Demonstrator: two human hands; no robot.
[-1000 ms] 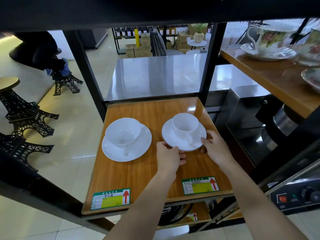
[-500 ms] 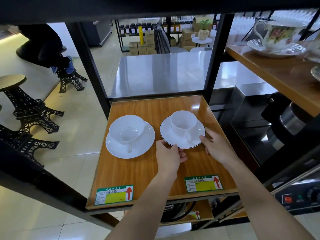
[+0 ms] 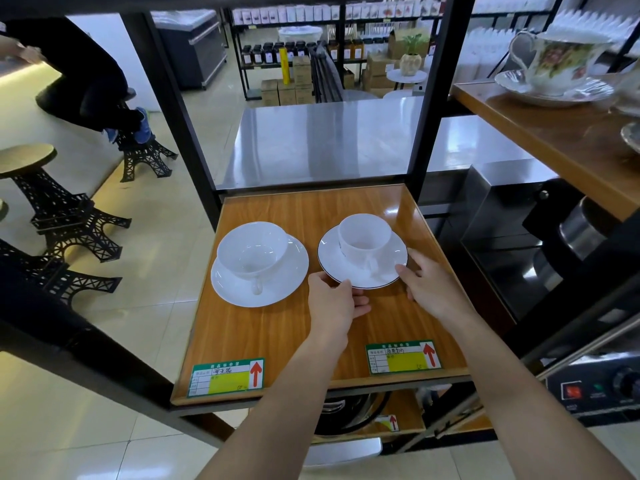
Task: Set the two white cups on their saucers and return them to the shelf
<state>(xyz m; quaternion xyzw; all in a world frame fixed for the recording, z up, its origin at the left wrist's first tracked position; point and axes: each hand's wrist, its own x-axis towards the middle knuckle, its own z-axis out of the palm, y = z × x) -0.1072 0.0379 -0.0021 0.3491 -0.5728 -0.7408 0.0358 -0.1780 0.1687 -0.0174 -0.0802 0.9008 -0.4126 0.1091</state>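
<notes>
The right-hand white cup (image 3: 364, 238) stands upright on its black-rimmed saucer (image 3: 360, 271), on the wooden shelf (image 3: 304, 334). Both hands grasp this saucer at its near rim: the left hand (image 3: 332, 303) takes the near-left edge, the right hand (image 3: 429, 285) the near-right edge, fingers hooked on or under the rim (contact beneath is hidden). Neither grip touches the cup.

Handling, as judged: glazed ceramic is rigid, brittle and slick; the cup sits loose on the saucer and may slide if tilted. Keep the saucer level and support it at opposed rim points, with the cup handle lying between the two grips.

Just left of the left grip, the second white cup (image 3: 252, 251) rests on its plain saucer (image 3: 287, 289), untouched.
</notes>
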